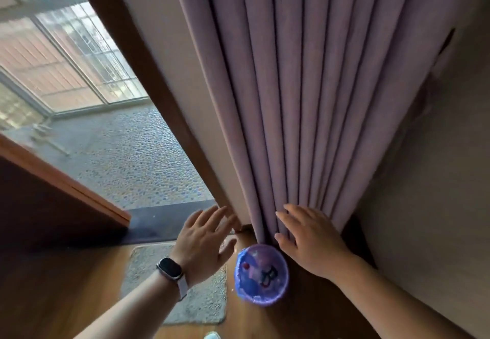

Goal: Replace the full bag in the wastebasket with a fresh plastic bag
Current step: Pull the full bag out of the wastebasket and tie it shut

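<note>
wastebasket [261, 275]: a small round basket is seen from above on the wooden floor [66, 291], at the foot of the curtain, between the two hands.
bag [249, 289]: a blue-purple plastic liner is fitted over the rim of the wastebasket; small pieces of rubbish are seen inside, too blurred to be named.
left hand [205, 243]: held open above the floor, fingers spread and pointed toward the door frame; nothing is gripped. it is placed just beside the wastebasket, apart from its rim.
right hand [309, 240]: held open with fingers spread; the fingertips are laid against the lower folds of the curtain. nothing is gripped. whether the wastebasket rim is touched cannot be told.
watch [169, 269]: a dark-faced watch on a pale strap is worn on the left wrist.
curtain [305, 86]: mauve fabric in deep vertical folds is hung down to the floor, directly behind the wastebasket.
mat [196, 285]: a grey speckled mat is laid on the wooden floor beside the wastebasket, partly covered by the left forearm.
door frame [148, 73]: a brown wooden frame is set beside the curtain; a pebbled balcony floor [132, 158] and a window [53, 55] are seen beyond it.
</note>
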{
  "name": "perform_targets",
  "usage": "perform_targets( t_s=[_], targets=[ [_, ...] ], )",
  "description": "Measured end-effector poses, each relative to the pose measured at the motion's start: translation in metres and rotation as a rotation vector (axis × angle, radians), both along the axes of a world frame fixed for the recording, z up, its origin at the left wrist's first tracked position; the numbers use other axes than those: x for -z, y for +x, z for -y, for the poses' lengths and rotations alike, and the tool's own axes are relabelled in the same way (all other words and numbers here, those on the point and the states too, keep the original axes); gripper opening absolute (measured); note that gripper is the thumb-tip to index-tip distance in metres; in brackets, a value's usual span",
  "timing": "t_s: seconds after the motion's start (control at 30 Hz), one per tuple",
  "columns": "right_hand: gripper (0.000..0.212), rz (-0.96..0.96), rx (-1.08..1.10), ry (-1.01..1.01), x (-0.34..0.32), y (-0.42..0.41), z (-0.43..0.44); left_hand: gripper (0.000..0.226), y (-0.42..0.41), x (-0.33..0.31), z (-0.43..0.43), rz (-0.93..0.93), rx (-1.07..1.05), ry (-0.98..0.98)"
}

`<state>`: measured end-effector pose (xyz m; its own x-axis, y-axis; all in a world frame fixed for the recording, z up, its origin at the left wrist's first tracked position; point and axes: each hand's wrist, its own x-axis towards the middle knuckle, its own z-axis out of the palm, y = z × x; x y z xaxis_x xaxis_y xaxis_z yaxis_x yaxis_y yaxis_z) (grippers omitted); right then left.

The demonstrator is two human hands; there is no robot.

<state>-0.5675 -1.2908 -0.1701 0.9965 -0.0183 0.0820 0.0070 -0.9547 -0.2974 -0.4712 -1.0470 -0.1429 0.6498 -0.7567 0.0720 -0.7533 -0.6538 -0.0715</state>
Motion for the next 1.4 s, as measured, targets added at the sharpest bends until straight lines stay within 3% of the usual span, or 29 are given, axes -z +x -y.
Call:
perform_targets(
  t_s=[0.27, 0.77, 0.93, 1.07, 1.4],
  targets=[
    [0.054, -0.104, 0.001, -0.005, 0.085, -0.013, -0.033, 0.049, -0.001, 0.080, -0.043, -0.070, -0.026, 0.062],
    [0.063, -0.179, 0.011, -0.091, 0.385, -0.061, -0.101, 0.051, -0.038, 0.413, -0.118, -0.143, -0.047, -0.051],
    [0.066, -0.158, 0.040, -0.120, 0.432, -0.102, -0.125, 0.053, -0.080, 0.474, -0.146, -0.162, -0.090, -0.060],
    [0.057, -0.184, 0.061, -0.125, 0.458, -0.119, -0.131, 0.053, -0.102, 0.508, -0.160, -0.227, -0.178, -0.082],
    [0.058, -0.394, 0.105, -0.160, 0.548, -0.084, -0.098, 0.043, -0.068, 0.607, -0.142, -0.571, -0.490, -0.131]
  ],
)
